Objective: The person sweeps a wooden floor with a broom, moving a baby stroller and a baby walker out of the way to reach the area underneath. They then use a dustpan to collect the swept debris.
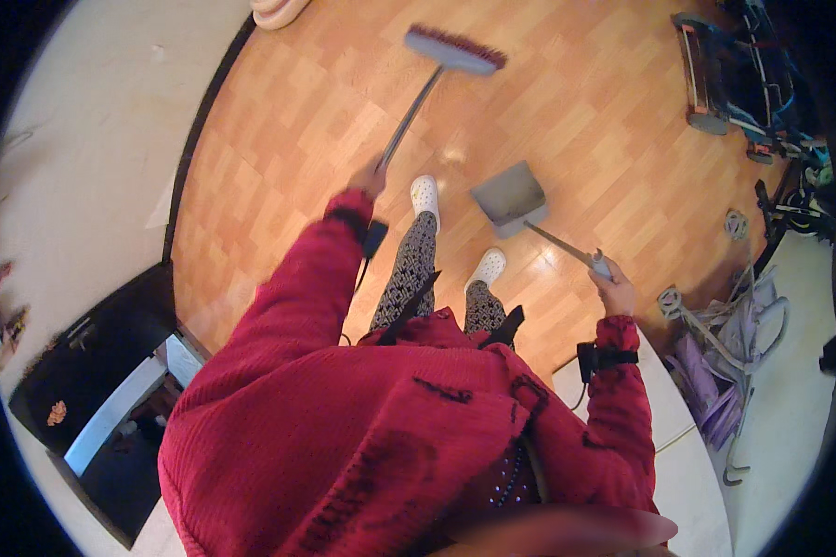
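Observation:
My left hand [370,179] grips the metal handle of a push-type broom [454,50]. The broom head is grey with dark red bristles, which point away from me above the wood-patterned floor. In my right hand [614,287] is the handle of a grey long-handled dustpan [510,195]. Its pan sits ahead of my feet, to the right of the broom handle, and I cannot tell whether it touches the floor. The pan's inside looks dusty. Broom head and dustpan are well apart.
White clogs [425,195] are on my feet. A folded stroller or cart [703,76] stands at the far right. Nearer on the right lies a folded frame with purple fabric [717,390]. An open dark cabinet [76,376] is at the left, beside the pale wall [104,132].

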A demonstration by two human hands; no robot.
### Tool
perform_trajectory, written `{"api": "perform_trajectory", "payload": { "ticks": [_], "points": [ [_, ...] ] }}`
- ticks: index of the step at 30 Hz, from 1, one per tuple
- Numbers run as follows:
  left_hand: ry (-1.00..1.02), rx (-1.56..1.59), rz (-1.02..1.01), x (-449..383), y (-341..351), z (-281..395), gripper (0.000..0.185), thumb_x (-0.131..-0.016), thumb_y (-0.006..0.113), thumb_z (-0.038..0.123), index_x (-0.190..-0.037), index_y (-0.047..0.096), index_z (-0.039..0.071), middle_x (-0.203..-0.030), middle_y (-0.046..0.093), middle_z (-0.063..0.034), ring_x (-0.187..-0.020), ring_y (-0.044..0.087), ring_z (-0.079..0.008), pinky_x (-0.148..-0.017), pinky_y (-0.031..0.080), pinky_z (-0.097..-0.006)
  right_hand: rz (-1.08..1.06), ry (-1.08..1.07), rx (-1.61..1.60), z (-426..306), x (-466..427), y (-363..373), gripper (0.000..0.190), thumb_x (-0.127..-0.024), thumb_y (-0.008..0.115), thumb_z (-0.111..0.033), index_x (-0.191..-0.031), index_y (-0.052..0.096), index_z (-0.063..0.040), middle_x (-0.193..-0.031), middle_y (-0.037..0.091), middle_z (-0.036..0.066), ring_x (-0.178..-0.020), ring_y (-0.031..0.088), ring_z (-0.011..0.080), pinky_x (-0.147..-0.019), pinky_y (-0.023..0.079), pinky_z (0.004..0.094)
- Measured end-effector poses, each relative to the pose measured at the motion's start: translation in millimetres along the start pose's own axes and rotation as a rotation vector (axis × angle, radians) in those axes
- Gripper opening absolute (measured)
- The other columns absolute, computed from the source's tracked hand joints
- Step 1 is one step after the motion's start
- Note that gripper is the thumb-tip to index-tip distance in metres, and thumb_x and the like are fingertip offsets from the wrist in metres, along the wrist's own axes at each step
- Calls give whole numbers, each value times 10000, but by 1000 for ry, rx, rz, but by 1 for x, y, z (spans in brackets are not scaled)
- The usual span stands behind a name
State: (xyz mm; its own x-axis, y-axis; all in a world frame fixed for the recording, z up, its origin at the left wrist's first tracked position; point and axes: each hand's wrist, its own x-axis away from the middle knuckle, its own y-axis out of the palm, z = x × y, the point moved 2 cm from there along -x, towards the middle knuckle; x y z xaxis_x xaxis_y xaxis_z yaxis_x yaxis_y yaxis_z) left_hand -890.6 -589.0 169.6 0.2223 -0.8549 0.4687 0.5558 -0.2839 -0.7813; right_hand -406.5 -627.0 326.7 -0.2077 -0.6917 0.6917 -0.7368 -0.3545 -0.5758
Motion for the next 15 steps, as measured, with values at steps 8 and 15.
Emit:
{"api": "perform_trajectory", "payload": {
  "ticks": [8, 15],
  "points": [
    [111, -288, -274, -194, -30, 3, 390, -808, 332, 277, -1193, 372, 236, -1019, 524, -163, -925, 508, -319, -797, 402, -376, 76, 50, 41, -11, 5, 0, 416, -615, 653, -224, -1017, 567, -158, -610, 518, -19, -480, 431, 65, -449, 357, 211],
    [-17, -248, -229, -216, -66, -109, 378, -824, 349, 377, -1190, 367, 283, -1080, 502, -121, -994, 475, -304, -825, 381, -361, 130, 64, 10, -48, -18, 9, 369, -648, 618, -120, -1009, 562, -66, -612, 483, -40, -460, 357, 42, -415, 273, 173]
  ]
}}
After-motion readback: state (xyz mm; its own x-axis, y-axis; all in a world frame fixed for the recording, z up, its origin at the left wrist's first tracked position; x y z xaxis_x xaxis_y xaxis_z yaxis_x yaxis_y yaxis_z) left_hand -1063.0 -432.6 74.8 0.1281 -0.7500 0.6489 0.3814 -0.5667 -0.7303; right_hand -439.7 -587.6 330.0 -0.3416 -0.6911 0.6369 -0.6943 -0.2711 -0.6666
